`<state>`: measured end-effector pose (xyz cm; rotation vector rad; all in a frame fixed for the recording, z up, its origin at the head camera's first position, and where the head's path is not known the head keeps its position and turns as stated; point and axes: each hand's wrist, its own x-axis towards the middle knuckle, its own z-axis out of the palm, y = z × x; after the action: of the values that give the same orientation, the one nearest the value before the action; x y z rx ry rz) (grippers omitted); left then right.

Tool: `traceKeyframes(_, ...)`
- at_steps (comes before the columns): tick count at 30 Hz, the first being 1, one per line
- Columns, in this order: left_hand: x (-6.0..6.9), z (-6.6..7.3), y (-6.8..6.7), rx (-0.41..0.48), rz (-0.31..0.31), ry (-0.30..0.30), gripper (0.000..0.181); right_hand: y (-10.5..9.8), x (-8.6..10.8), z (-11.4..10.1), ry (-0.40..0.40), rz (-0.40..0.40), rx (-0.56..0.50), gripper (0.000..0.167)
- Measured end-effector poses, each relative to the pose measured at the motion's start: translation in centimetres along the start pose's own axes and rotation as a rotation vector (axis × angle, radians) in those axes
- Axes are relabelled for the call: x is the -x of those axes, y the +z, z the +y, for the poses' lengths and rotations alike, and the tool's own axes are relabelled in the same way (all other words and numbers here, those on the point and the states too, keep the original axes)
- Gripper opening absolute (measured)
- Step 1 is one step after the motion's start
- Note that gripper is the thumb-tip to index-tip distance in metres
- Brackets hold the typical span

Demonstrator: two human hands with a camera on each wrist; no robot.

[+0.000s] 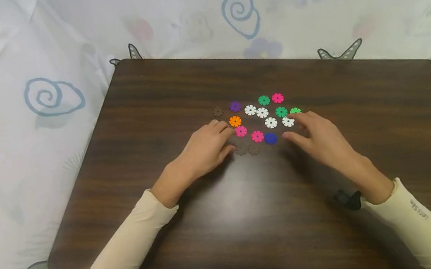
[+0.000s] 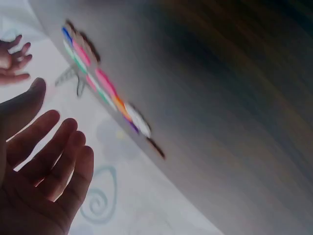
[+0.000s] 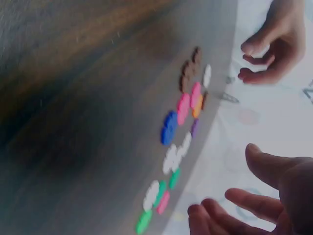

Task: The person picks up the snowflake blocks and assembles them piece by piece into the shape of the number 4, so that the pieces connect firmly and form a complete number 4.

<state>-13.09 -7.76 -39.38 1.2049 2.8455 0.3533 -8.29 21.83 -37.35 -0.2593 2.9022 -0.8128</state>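
Small notched plastic discs lie flat in a loose cluster on the brown table. Among them are an orange disc (image 1: 235, 121), a purple disc (image 1: 235, 106), a blue disc (image 1: 270, 138), a light green disc (image 1: 295, 111) and several pink, white, dark green and brown ones. My left hand (image 1: 206, 149) hovers at the cluster's left side, fingers loosely bent, near a pink disc (image 1: 241, 131). On the right side my right hand (image 1: 324, 138) is held over the table, fingertips near a white disc (image 1: 288, 121). Both wrist views show nothing held. Another white disc (image 2: 138, 119) is hidden in the head view.
The wood-grain table (image 1: 139, 95) has rounded corners. A pale printed cloth (image 1: 185, 10) with shells and starfish hangs behind it and at the left. A dark strap (image 1: 348, 200) is at the right wrist.
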Motion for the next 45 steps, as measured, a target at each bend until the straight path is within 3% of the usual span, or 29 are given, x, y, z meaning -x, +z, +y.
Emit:
traceKeyframes(4, -0.8, 1.1, 1.3, -0.010, -0.070, 0.032, 0.030, 1.8, -0.7, -0.1, -0.010, -0.050, 0.010, 0.051)
traceKeyframes(12, -1.7, 1.7, 2.4, -0.059, -0.106, 0.017, 0.023, 3.6, -2.9, -0.6, -0.038, -0.135, 0.117, 0.032)
traceKeyframes(23, -2.2, 1.7, 2.8, -0.063, -0.137, 0.010, 0.011, 4.3, -3.7, -0.3, -0.074, -0.099, 0.163, 0.028)
traceKeyframes(30, -2.6, 1.7, 2.8, 0.057, -0.221, -0.023, 0.015, 4.1, -3.5, -0.3, -0.013, -0.140, 0.100, 0.028)
traceKeyframes(34, -2.9, 1.7, 2.5, 0.064, -0.239, -0.033, 0.019, 4.0, -3.2, -0.3, -0.012, -0.140, 0.057, 0.027)
traceKeyframes(38, -2.7, 1.4, 2.2, 0.107, -0.231, -0.047, 0.023, 3.5, -2.8, -0.6, 0.003, -0.124, -0.025, 0.023)
traceKeyframes(45, -1.9, 1.0, 1.6, 0.231, -0.175, -0.096, 0.008, 2.1, -1.7, -2.1, 0.006, -0.036, -0.186, 0.026)
